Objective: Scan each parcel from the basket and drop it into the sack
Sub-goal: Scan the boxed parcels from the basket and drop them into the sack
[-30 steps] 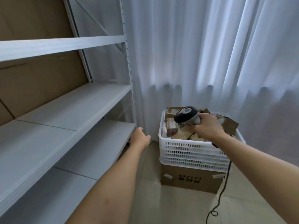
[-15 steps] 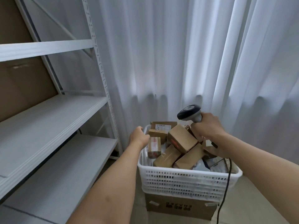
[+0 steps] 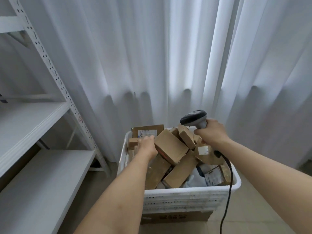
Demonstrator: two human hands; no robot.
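Only the head view to go on, looking down at the white basket, which sits on a cardboard box on the floor. It's piled with brown parcels, some poking above the rim.

My left hand is down at the left side of the pile, fingers stretched out flat over the small parcels there, right beside the big tilted one. Not wrapped around anything as far as I can see. My right hand is clamped around the handle of the scanner, holding it just above the far right corner of the basket, with its cable trailing over the rim and down to the floor.

So I'd say I'm at the picking step: grab one parcel, turn its label toward the scanner. The sack isn't in view at all, so I can't say where the drop goes.

Room-wise: a shelf rack stands close on the basket's left, and a curtain hangs right behind it. Lifting straight up looks freest. The cable could snag if I swing right.
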